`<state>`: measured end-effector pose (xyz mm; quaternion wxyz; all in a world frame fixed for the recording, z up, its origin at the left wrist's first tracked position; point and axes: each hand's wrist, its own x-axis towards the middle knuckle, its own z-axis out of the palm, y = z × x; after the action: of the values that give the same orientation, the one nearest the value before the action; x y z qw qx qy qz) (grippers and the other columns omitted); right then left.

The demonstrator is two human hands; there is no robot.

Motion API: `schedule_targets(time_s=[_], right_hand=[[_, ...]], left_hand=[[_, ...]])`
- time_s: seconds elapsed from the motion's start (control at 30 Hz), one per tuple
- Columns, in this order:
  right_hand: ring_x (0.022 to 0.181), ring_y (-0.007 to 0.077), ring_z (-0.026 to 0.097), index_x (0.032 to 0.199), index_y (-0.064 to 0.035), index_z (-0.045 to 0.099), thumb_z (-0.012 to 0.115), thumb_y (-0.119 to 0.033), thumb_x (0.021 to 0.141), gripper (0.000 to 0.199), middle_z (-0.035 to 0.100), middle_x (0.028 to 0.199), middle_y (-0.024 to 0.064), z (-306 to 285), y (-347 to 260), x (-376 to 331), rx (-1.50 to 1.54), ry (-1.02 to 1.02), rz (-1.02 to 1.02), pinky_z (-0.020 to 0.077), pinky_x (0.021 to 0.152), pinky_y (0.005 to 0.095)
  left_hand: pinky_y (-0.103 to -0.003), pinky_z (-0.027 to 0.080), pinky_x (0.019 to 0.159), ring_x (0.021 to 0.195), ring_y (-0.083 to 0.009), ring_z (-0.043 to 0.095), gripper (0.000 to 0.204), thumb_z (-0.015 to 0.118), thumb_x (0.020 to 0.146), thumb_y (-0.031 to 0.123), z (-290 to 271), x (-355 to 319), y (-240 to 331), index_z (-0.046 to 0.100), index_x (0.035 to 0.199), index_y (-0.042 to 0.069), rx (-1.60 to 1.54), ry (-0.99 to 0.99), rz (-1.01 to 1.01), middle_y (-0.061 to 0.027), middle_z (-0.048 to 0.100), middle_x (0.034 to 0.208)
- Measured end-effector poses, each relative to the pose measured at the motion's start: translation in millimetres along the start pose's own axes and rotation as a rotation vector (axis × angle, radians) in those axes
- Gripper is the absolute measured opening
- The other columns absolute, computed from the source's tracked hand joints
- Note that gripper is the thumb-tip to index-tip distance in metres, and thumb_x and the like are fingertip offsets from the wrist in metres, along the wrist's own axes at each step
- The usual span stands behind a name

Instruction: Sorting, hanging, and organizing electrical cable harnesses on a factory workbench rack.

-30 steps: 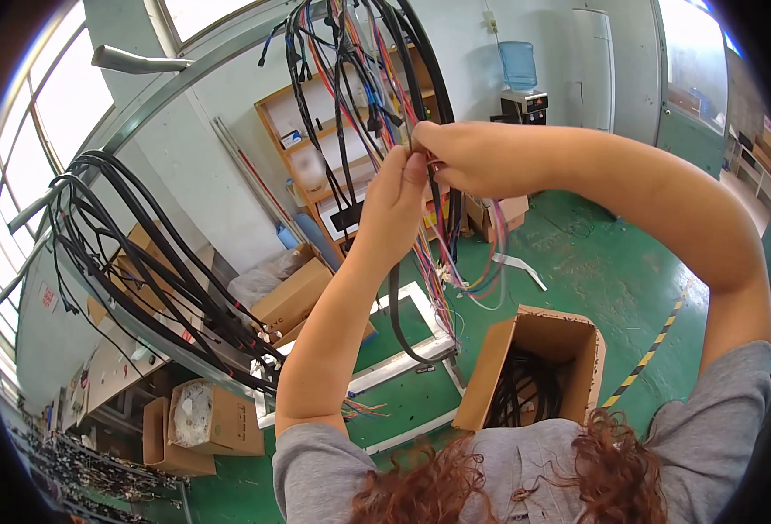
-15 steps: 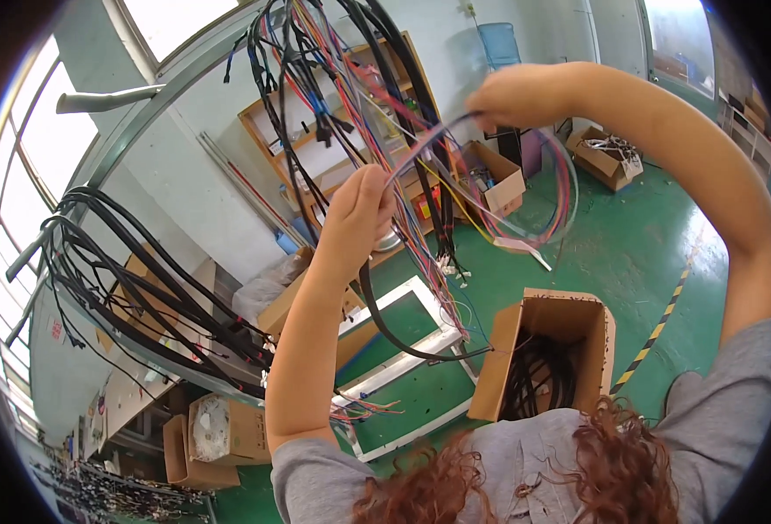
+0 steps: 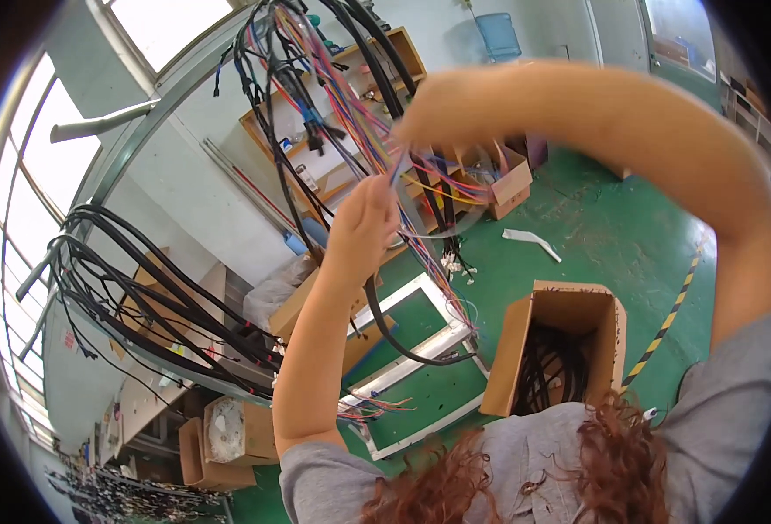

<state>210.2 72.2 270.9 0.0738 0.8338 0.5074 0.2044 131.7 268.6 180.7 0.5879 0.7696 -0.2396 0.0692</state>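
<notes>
Head view: thin multicoloured plastic-coated wires [image 3: 357, 125] hang in a long loose bunch from up top, run past both hands & end near the white metal frame [image 3: 445, 342] below. L hand [image 3: 364, 223] is clenched round some of them, strands sticking out above the thumb. R hand [image 3: 429, 109] is just above & to the right, v. blurred; fingertips are at the strands, but can't tell if they're gripping. Pink, yellow & clear-ish lengths arc out right, under the R wrist.

Step in hand is prob. separating/straightening strands by hand; next move, I'd say, calls for a firm L hold & careful R fingers, w/ the loose arcs kept off nearby cables.

Thick black sleeved cables [image 3: 372, 52] hang right beside the bunch; a dark curved cable [image 3: 394, 341] loops from below L hand toward the frame. Further out: open brown cardboard box [image 3: 506, 358] w/ coiled black cables [image 3: 551, 367] inside, another black cable hank [image 3: 176, 306] far left, wooden shelf unit [image 3: 412, 57] behind, glossy green floor [image 3: 612, 227].
</notes>
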Motion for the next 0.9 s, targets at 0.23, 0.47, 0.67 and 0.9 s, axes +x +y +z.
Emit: schedule_targets(time_s=[0.23,0.47,0.67,0.9], right_hand=[[0.069,0.0274,0.062,0.082,-0.0088,0.054,0.051,-0.015,0.079,0.007,0.061,0.072,0.0106,2,-7,21,-0.155,0.002,0.027,0.0482,0.054,0.0347],[0.065,0.0257,0.06,0.079,-0.0046,0.057,0.052,-0.014,0.079,0.011,0.061,0.072,0.0114,-7,-25,28,-0.228,0.119,-0.071,0.0472,0.054,0.0352],[0.06,0.0262,0.06,0.087,-0.0047,0.055,0.051,-0.02,0.083,0.016,0.059,0.07,0.0134,30,-40,8,0.523,-0.242,0.629,0.0456,0.055,0.0356],[0.064,0.026,0.06,0.09,-0.0052,0.055,0.051,-0.022,0.084,0.018,0.059,0.075,0.0145,35,-27,-24,0.438,-0.285,0.785,0.0454,0.059,0.0359]], left_hand=[[-0.019,0.021,0.036,0.041,-0.0033,0.026,0.041,0.032,0.095,0.039,4,-4,17,0.039,0.069,0.008,-0.107,0.023,-0.067,0.0048,0.032,0.051],[-0.019,0.021,0.034,0.038,-0.0036,0.028,0.042,0.036,0.093,0.04,1,-3,31,0.04,0.067,0.009,-0.151,0.142,-0.149,0.0043,0.032,0.048],[-0.017,0.016,0.034,0.039,-0.0018,0.024,0.038,0.041,0.092,0.04,-11,3,31,0.048,0.077,0.005,-0.148,0.076,-0.019,0.0054,0.032,0.05],[-0.017,0.012,0.034,0.039,-0.0012,0.021,0.039,0.043,0.092,0.038,-19,6,43,0.051,0.083,0.001,-0.157,0.0,-0.029,0.0036,0.033,0.052]])
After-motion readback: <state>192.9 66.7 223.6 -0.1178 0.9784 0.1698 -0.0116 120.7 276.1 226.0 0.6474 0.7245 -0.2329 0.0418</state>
